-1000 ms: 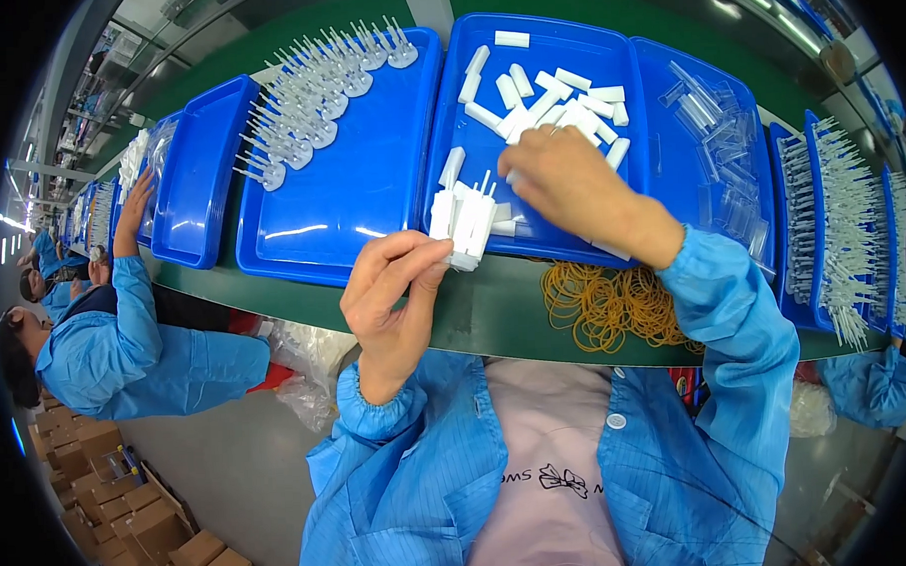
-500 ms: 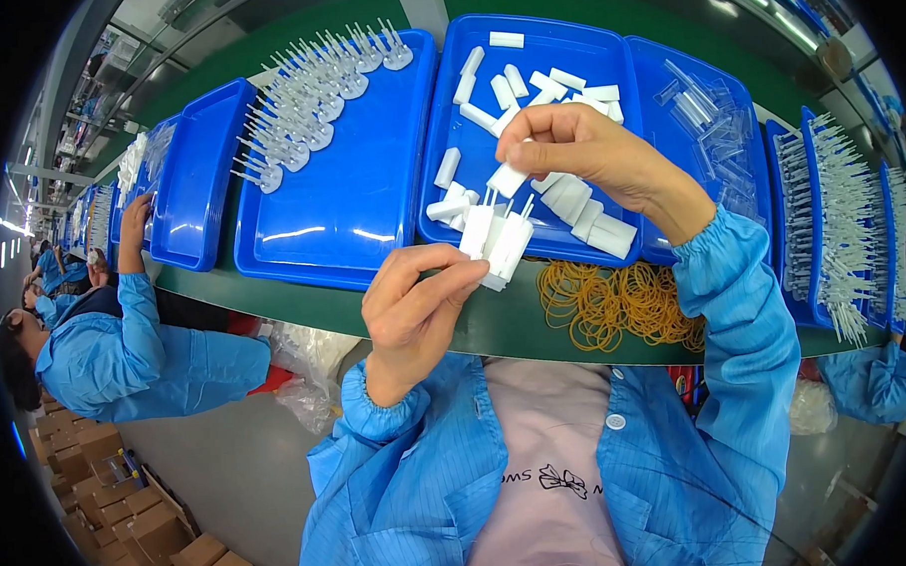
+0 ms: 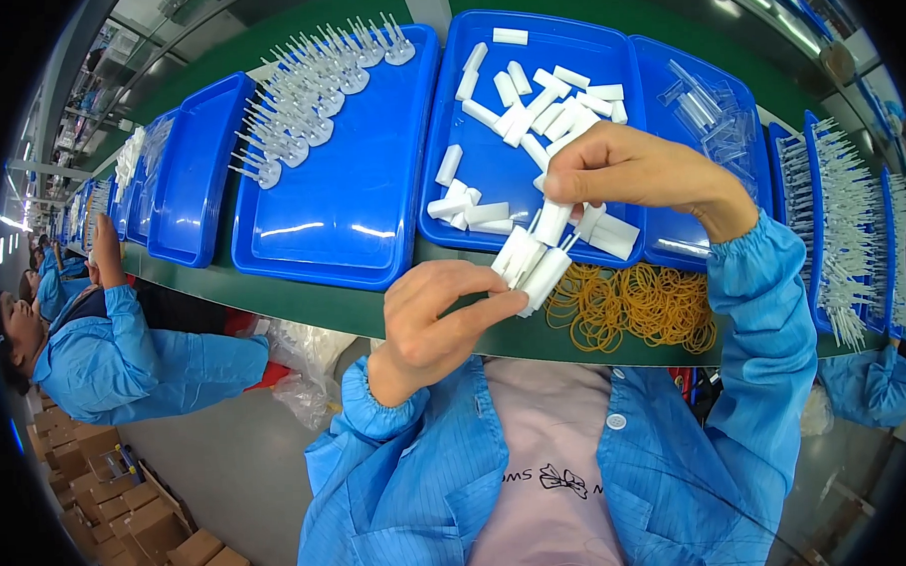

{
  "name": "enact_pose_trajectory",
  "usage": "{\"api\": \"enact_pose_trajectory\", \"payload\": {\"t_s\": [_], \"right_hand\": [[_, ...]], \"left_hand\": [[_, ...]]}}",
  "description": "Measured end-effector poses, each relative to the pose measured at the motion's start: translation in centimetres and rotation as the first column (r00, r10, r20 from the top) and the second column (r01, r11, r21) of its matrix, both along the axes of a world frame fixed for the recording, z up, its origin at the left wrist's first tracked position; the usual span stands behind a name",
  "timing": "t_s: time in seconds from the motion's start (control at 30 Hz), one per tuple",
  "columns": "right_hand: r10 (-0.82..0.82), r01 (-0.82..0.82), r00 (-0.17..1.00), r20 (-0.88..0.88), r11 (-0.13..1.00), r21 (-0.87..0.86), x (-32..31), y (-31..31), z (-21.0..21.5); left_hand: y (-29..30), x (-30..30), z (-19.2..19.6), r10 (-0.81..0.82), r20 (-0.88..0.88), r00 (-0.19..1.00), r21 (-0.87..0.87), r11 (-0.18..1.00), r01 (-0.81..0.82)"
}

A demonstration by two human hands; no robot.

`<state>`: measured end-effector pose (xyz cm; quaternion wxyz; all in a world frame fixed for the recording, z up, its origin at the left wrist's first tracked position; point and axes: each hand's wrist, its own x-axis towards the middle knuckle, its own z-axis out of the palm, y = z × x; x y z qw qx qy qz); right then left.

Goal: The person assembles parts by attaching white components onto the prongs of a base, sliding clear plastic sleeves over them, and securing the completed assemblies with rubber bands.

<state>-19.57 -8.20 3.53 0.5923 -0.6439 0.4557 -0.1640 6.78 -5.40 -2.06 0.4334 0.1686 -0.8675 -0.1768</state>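
Note:
In front of my chest, my left hand (image 3: 439,318) pinches a white plastic base with prongs (image 3: 520,261); white sleeves sit around some of its prongs. My right hand (image 3: 634,172) closes on another white plastic sleeve (image 3: 553,223), tilted and held at the prong tips beside the fitted sleeves. How far this sleeve is on its prong, I cannot tell. Beyond my hands, the blue tray (image 3: 554,25) holds many loose white sleeves (image 3: 489,214), some hidden behind my right hand.
A blue tray (image 3: 322,253) to the left bears rows of pronged white bases (image 3: 303,119). Clear plastic pieces (image 3: 712,124) lie in a tray to the right. Yellow rubber bands (image 3: 628,307) are heaped on the green table (image 3: 444,323). A co-worker (image 3: 106,340) sits at the left.
Both hands have shifted to the right. The sleeve in my right hand has come down closer to the base, which now leans more to the right.

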Motion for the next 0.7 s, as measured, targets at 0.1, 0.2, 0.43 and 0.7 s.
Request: {"api": "enact_pose_trajectory", "payload": {"t_s": [0.1, 0.2, 0.43, 0.7], "right_hand": [[-0.027, 0.03, 0.998, 0.053, 0.998, -0.055, 0.4, 0.3, -0.8], [0.016, -0.012, 0.995, 0.098, 0.999, -0.043, -0.1, 0.4, -0.8], [-0.122, 0.124, 0.982, 0.143, 0.992, -0.003, 0.5, 1.3, -1.5], [0.003, 0.02, 0.994, 0.111, 0.979, -0.203, 0.6, 1.6, -0.8]], "left_hand": [[0.2, -0.2, 0.0, -0.013, -0.006, 1.0, -0.025, 1.0, 0.013], [0.5, -0.3, 0.6, -0.025, -0.013, 1.0, -0.011, 1.0, 0.025], [1.3, -0.3, 0.7, 0.087, 0.028, 0.996, -0.072, 0.994, -0.085], [2.2, -0.4, 1.3, 0.067, 0.065, 0.996, -0.106, 0.993, -0.06]]}}
